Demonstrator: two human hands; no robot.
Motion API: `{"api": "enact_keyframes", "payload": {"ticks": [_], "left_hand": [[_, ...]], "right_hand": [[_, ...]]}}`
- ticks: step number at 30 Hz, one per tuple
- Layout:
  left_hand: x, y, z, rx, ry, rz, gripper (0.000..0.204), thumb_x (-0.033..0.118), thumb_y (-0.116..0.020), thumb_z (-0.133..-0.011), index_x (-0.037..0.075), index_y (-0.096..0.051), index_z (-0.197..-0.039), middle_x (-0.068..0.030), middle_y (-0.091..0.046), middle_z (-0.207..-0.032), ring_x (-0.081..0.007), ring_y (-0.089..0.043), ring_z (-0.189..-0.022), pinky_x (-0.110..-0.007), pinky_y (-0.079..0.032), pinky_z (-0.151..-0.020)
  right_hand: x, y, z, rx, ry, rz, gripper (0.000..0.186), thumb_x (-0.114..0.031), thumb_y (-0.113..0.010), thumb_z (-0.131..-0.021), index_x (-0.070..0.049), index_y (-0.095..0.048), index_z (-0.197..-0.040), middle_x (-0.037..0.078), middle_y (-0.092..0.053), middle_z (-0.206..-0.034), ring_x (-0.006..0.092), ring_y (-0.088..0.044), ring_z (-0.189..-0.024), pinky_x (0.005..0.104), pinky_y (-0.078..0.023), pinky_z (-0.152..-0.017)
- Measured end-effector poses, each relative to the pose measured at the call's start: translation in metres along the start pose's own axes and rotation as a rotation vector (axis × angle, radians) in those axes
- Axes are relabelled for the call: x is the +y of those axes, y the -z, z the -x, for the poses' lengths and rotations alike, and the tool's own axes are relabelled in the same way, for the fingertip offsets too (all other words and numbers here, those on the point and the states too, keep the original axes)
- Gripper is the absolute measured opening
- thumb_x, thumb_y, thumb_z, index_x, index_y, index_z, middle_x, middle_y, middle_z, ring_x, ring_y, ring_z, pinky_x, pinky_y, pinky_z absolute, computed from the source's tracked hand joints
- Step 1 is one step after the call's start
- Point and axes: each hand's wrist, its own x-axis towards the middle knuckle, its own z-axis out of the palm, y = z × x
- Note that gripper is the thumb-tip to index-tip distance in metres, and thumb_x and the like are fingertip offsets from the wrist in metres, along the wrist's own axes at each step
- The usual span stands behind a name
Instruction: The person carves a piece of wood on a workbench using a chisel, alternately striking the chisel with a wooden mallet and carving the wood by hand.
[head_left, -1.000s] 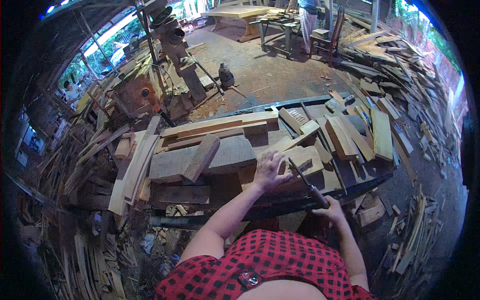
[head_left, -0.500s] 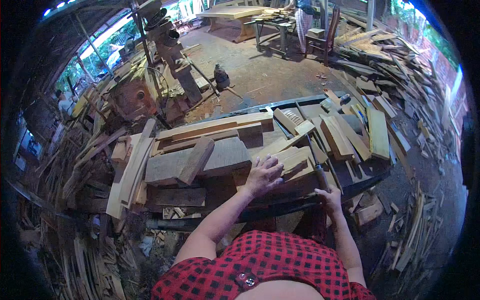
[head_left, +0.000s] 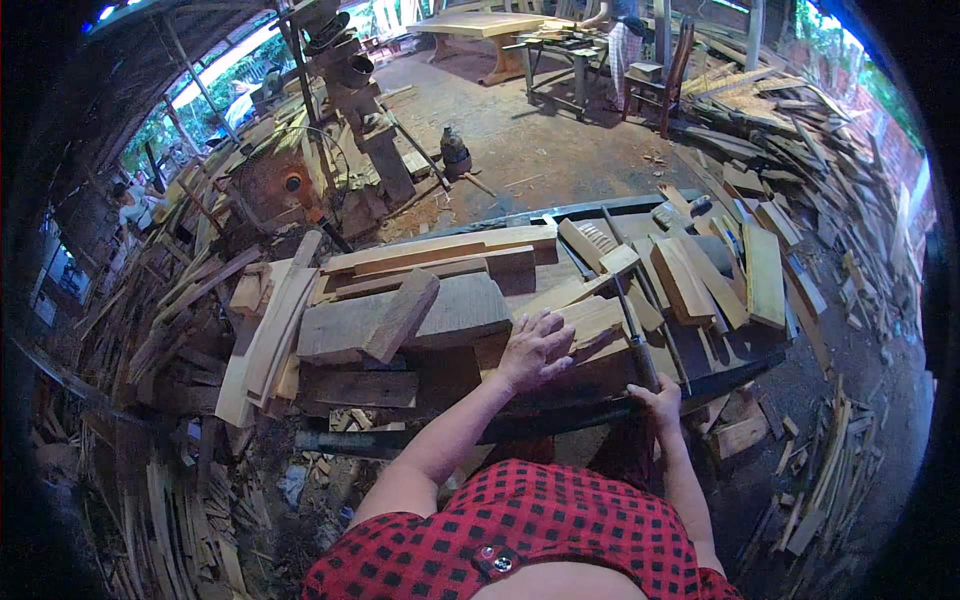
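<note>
One handled tool [head_left: 640, 355] has moved forward and right.

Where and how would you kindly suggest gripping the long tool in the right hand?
Probably by the thicker handle, from the person's side: the long tool has that end toward the body, where the right hand grips it, its slender shaft pointing away.

Red shirt [head_left: 545, 500] w/ blk squares, short slvs [head_left: 383, 528], dk btn [head_left: 498, 562] w/ shiny spots, approx rd
</note>
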Motion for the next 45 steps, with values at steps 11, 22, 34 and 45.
{"api": "enact_keyframes", "payload": {"ticks": [11, 22, 34, 45], "left_hand": [[0.005, 0.005, 0.0, -0.01, -0.064, -0.107, 0.051, 0.039, -0.062, -0.083, 0.02, -0.052, -0.129, -0.0141, -0.041, -0.136, -0.0356, -0.035, -0.13, -0.052, -0.023, -0.108], [-0.002, -0.002, 0.002, 0.027, -0.038, -0.03, 0.049, 0.04, -0.063, -0.081, 0.021, -0.055, -0.125, -0.0163, -0.042, -0.134, -0.0378, -0.035, -0.13, -0.053, -0.023, -0.108], [0.001, 0.001, 0.002, 0.106, -0.05, -0.03, 0.049, 0.038, -0.065, -0.079, 0.014, -0.057, -0.122, -0.0164, -0.045, -0.129, -0.0378, -0.039, -0.125, -0.047, -0.03, -0.105], [-0.005, -0.004, 0.0, 0.176, -0.106, 0.007, 0.046, 0.039, -0.067, -0.077, 0.016, -0.06, -0.116, -0.015, -0.049, -0.121, -0.0362, -0.044, -0.117, -0.048, -0.035, -0.099]], "right_hand": [[0.003, -0.003, 0.002, 0.092, 0.043, 0.119, 0.027, -0.015, -0.078, -0.067, -0.001, -0.063, -0.084, 0.003, -0.063, -0.074, 0.0107, -0.056, -0.064, 0.0274, -0.046, -0.058], [0.018, 0.0, -0.002, 0.082, 0.07, 0.13, 0.03, -0.016, -0.078, -0.066, 0.0, -0.063, -0.087, 0.004, -0.064, -0.077, 0.011, -0.057, -0.065, 0.0267, -0.047, -0.06], [0.0, -0.003, 0.007, 0.041, 0.058, 0.062, 0.028, -0.017, -0.077, -0.069, -0.002, -0.06, -0.086, 0.002, -0.062, -0.075, 0.0094, -0.056, -0.065, 0.0257, -0.046, -0.061], [0.005, -0.003, 0.006, 0.013, 0.033, -0.016, 0.027, -0.014, -0.077, -0.069, -0.003, -0.061, -0.087, 0.002, -0.063, -0.078, 0.0095, -0.057, -0.067, 0.0251, -0.046, -0.062]]}}
